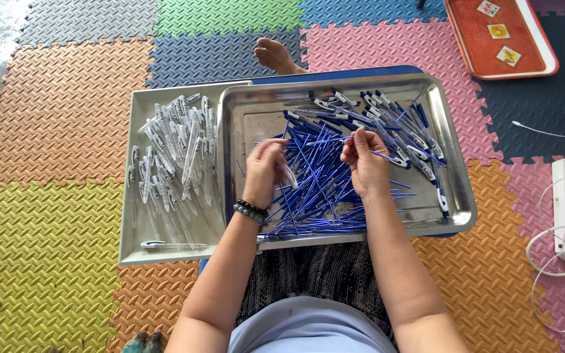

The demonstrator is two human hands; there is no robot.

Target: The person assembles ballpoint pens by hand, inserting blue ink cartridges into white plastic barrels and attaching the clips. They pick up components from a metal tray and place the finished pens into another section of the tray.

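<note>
both grips pinch one blue refill [325,139].

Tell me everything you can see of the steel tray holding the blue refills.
The steel tray is a shiny rectangular metal pan with rounded corners and a raised rim. It lies flat before the person, its left edge overlapping a duller tray of clear pen barrels. A heap of thin blue refills fills its middle; assembled pens crowd its far right. The left hand and right hand work above it.
</note>
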